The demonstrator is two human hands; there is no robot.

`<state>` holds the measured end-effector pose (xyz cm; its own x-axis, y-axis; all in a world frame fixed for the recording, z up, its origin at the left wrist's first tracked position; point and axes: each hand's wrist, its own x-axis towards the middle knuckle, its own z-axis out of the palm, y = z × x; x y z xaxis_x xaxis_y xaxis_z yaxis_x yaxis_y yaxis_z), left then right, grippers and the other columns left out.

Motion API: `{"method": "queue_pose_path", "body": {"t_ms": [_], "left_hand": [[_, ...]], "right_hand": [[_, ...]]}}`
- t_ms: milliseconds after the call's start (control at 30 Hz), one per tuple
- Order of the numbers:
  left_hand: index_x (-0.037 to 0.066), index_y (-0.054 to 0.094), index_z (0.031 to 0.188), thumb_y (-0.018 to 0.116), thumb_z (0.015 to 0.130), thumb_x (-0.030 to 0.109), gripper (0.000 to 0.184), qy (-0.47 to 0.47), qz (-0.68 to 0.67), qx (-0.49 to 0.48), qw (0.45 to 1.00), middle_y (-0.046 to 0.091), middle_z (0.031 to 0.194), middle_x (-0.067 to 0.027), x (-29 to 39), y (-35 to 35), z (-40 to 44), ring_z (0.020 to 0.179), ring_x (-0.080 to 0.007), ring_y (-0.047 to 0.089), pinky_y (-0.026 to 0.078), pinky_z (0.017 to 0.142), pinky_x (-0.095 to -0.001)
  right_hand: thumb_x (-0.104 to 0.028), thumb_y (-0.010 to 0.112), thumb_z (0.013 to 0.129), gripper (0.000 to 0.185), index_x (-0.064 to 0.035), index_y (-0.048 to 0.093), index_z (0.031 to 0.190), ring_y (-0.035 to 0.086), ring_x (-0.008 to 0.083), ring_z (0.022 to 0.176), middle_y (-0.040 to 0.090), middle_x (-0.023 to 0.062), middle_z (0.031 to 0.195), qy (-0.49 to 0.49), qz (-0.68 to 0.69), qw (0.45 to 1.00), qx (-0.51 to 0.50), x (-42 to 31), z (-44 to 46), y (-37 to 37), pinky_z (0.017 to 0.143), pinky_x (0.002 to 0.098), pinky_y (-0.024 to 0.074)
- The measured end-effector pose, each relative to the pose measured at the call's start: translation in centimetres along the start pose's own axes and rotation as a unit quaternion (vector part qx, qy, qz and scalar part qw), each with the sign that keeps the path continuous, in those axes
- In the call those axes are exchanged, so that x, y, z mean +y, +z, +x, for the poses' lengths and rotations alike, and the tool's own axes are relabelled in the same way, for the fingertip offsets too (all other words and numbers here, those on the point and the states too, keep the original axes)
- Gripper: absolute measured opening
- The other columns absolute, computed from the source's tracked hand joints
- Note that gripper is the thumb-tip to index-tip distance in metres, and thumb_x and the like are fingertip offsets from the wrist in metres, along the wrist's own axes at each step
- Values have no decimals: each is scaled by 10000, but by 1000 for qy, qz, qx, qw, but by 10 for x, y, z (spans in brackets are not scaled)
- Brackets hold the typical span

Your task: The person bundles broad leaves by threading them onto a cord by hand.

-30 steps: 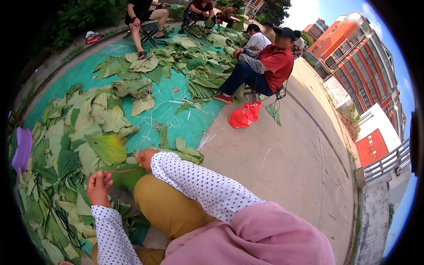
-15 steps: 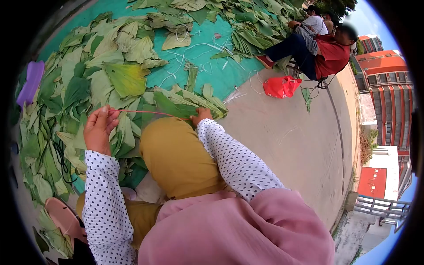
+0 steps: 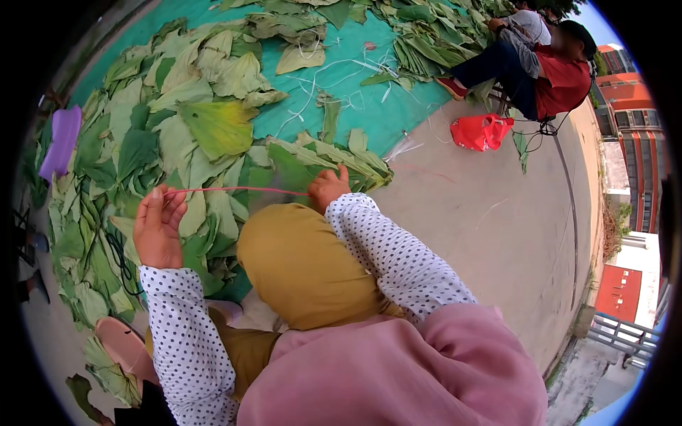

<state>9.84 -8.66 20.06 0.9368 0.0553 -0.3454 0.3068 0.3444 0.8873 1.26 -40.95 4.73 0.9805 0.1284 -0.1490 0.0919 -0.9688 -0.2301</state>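
A thin red string (image 3: 241, 188) runs taut between my two hands, above the leaves and just past my raised knee. My left hand (image 3: 159, 231) pinches one stretch of it between thumb and forefinger. My right hand (image 3: 329, 187) is closed at the string's other end, beside a layered bundle of large green leaves (image 3: 348, 159); one finger points up. The exact grip of its fingers is partly hidden. A broad leaf with a yellow patch (image 3: 220, 131) lies beyond my left hand, on the spread of leaves.
A green tarp (image 3: 341, 78) carries leaves and tangled white string (image 3: 312, 89). A red bag (image 3: 481, 133) stands on the concrete, near a seated person in a red shirt (image 3: 561, 82). At left are a purple plastic object (image 3: 61, 142) and a pink sandal (image 3: 126, 346).
The red string is straighter and tighter now. My right hand has turned slightly, with a finger raised. The whole view has shifted a little, so the surroundings appear further right.
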Motion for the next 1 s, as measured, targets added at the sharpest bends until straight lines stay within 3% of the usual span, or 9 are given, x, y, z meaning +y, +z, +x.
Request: {"method": "queue_pose_path", "body": {"t_ms": [233,300,467,567,667,800,900,933,1000], "left_hand": [[31,498,1217,599,912,266,398,-1,-9,3,1000,578,1164,-89,-22,16,16,1004,-179,587,487,843,-327],[47,438,1298,605,906,286,489,-72,192,-71,976,527,1260,-77,-41,38,10,1010,-167,569,472,854,-344],[59,468,1274,586,919,224,409,-240,159,-231,929,542,1248,-74,-137,64,22,941,-164,592,509,798,-318],[50,523,1178,551,936,180,276,-241,107,-293,919,597,1148,-90,-168,68,35,920,-185,615,528,771,-318],[35,522,1126,498,961,189,227,-231,36,-143,962,616,1073,-126,-166,62,44,952,-230,631,536,783,-326],[31,549,1113,534,945,199,239,-188,14,-80,979,631,1063,-122,-149,40,58,952,-228,638,548,795,-330],[2,513,1150,507,955,171,259,-177,1,-42,983,622,1050,-145,-142,31,63,937,-243,638,547,784,-334],[2,514,1154,507,954,172,263,-175,-5,-44,984,617,1062,-147,-144,26,65,947,-245,636,545,795,-339],[3,514,1153,506,955,173,261,-180,-3,-39,983,614,1070,-148,-145,23,65,950,-244,634,543,799,-340]], "right_hand": [[-245,655,776,130,-144,699,846,498,196,1100,650,-8,899,12,13,999,41,18,-13,1,1055,637,149],[-242,653,778,119,-150,706,830,507,195,1081,651,-11,859,4,35,998,47,14,-8,-2,1056,636,140],[-191,622,800,108,-155,724,802,517,195,1037,654,-1,792,-24,50,997,62,-8,5,-23,1070,624,126],[-218,654,775,159,-146,689,911,505,229,1104,649,15,944,-51,22,997,-48,-8,9,-31,1048,623,165],[-207,686,769,459,-140,554,1204,408,280,1248,516,61,1281,5,145,976,162,1,-7,-41,1060,574,185],[-149,592,834,275,-77,587,1099,471,296,1086,540,121,1169,249,217,875,355,82,-45,-14,942,420,348],[-290,523,927,354,-36,556,1171,545,250,1055,520,138,1256,528,407,720,191,147,-68,27,869,394,452],[-290,523,927,354,-36,556,1171,545,250,1055,520,138,1256,531,408,719,187,148,-72,30,869,394,452],[-312,426,977,418,-41,443,1294,501,264,1159,482,151,1312,635,621,452,82,153,-69,33,954,430,416]]}}
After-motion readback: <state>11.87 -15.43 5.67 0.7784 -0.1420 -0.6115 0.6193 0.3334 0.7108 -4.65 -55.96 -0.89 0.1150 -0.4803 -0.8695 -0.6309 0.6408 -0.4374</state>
